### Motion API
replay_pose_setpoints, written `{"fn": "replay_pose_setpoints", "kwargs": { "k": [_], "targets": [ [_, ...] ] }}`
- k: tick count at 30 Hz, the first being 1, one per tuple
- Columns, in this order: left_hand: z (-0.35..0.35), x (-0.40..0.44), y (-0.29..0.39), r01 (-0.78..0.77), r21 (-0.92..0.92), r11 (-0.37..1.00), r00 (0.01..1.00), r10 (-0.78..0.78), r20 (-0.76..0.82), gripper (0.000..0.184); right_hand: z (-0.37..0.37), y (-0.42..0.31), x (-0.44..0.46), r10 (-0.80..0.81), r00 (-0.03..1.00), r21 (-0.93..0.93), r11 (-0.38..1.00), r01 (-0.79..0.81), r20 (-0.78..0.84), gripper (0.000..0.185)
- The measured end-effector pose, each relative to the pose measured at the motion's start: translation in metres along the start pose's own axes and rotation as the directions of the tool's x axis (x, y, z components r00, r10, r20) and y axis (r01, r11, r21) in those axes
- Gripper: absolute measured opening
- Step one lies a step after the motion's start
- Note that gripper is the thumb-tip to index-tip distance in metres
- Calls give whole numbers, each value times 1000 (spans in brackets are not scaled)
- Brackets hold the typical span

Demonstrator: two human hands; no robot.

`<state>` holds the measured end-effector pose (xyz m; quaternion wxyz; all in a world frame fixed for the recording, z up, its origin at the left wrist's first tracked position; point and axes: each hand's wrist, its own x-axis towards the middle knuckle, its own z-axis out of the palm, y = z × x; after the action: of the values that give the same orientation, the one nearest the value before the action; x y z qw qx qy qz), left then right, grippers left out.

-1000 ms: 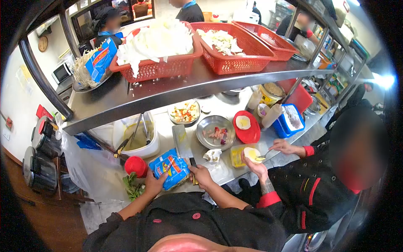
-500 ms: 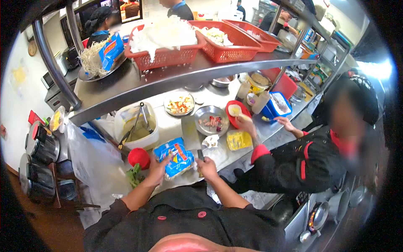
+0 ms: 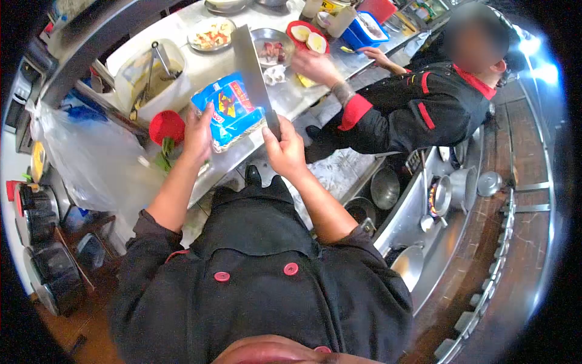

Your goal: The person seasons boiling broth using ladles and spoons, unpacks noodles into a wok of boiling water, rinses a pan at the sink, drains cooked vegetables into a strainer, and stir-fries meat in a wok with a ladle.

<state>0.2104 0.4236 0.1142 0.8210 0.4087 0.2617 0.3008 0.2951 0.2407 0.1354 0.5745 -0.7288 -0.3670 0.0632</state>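
My left hand point(image 3: 199, 134) is closed on the near left edge of a blue plastic packet point(image 3: 225, 109), its thumb on top. Pale strands, perhaps noodles, show along the packet's lower edge. My right hand point(image 3: 285, 150) grips the black handle of a cleaver point(image 3: 250, 67). The broad steel blade points up and away from me, close to the packet's right side; whether it touches the packet, I cannot tell. Left of the packet stands a red cup point(image 3: 167, 126), with some green leaves point(image 3: 162, 159) below it.
A white tub point(image 3: 124, 79) with tongs stands at the left. Beyond the cleaver are metal bowls, one with reddish pieces point(image 3: 273, 53), and a red plate point(image 3: 307, 28). A co-worker point(image 3: 418, 100) stands close on my right, one hand reaching over the counter. Pans and a burner are behind them.
My view has tilted down. The cleaver has come up off the counter beside the packet. The co-worker's hand has drawn back from the red plate, where two pale round things now lie.
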Motion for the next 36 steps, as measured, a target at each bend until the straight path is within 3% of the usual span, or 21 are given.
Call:
{"fn": "replay_pose_setpoints", "kwargs": {
  "k": [3, 4, 5, 7, 9, 10, 13, 16, 17, 20, 22, 23, 24, 25, 27, 28, 29, 31, 32, 34, 36],
  "targets": [
    [-3, -7, -19, -37, 210, 977, 986, 69, -151, 39, -13, -66, -9, -195, 966, -168, 972, 166, -171, 28],
    [-2, -9, -16, -12, 219, 976, 989, 44, -140, 38, -11, -61, -11, -100, 978, -31, 995, 96, -182, 28],
    [0, -15, -16, -23, 227, 974, 989, 55, -137, 38, -16, -70, -17, -155, 969, 4, 987, 158, -195, 33],
    [8, -24, -9, -91, 134, 987, 993, 100, -63, 36, -4, -60, -27, -364, 900, -253, 918, 305, -240, 33],
    [11, -30, -8, -54, 8, 998, 987, 55, -149, 31, 13, -14, -45, 117, 988, -243, 966, -90, 102, 29],
    [-2, -23, -20, -57, 55, 997, 994, 62, -95, 29, 13, -8, -51, 137, 985, -250, 962, -107, 102, 28],
    [-33, -15, -51, 14, -17, 1000, 993, -16, -120, 26, -14, -30, -31, 127, 980, -133, 985, -106, 155, 26],
    [-20, -48, -37, -109, 0, 994, 989, 109, -104, 35, -35, -61, 18, -38, 957, -13, 999, 43, 288, 35],
    [-13, -59, -37, -114, -14, 993, 988, 112, -104, 35, -39, -75, 39, 33, 924, -64, 998, -9, 381, 38],
    [-4, -85, -29, -119, 32, 992, 991, 121, -61, 36, -13, -79, 99, -56, 857, -116, 984, 134, 512, 26],
    [-8, -106, -36, -121, 78, 990, 990, 126, -65, 36, 21, -90, 132, 159, 745, 66, 963, -263, 648, 21],
    [-8, -108, -37, -133, 82, 988, 987, 140, -83, 35, 37, -96, 151, 99, 717, -38, 994, -101, 690, 19],
    [-4, -113, -32, -114, 59, 992, 989, 119, -88, 29, 81, -57, 176, -140, 607, 95, 990, 105, 782, 19],
    [-5, -115, -29, -122, 54, 991, 987, 127, -97, 29, 106, -50, 197, -30, 550, 112, 987, -117, 835, 21],
    [-16, -114, -19, -141, 310, 940, 982, 172, -76, 29, 152, -27, 236, -171, 476, 259, 958, -124, 863, 27],
    [-24, -106, -14, -134, 366, 921, 988, 152, -21, 35, 147, -49, 237, -33, 468, 263, 861, -436, 883, 42],
    [-29, -102, -9, -189, 457, 869, 976, 216, -7, 34, 141, -72, 236, -44, 468, 266, 868, -419, 882, 42],
    [-38, -95, 1, -130, 417, 900, 989, 145, -3, 33, 133, -103, 226, 363, 475, 328, 396, -858, 802, 58],
    [-43, -90, 2, -137, 344, 929, 990, 139, 18, 33, 141, -84, 232, 290, 540, 401, 422, -813, 790, 68],
    [-55, -81, 4, -121, 170, 978, 992, 111, 68, 32, 139, -72, 224, 214, 695, 481, 584, -654, 686, 61],
    [-53, -79, 13, -33, -21, 999, 994, 35, 105, 32, 124, -56, 211, 257, 741, 352, 753, -556, 620, 46]
  ]
}}
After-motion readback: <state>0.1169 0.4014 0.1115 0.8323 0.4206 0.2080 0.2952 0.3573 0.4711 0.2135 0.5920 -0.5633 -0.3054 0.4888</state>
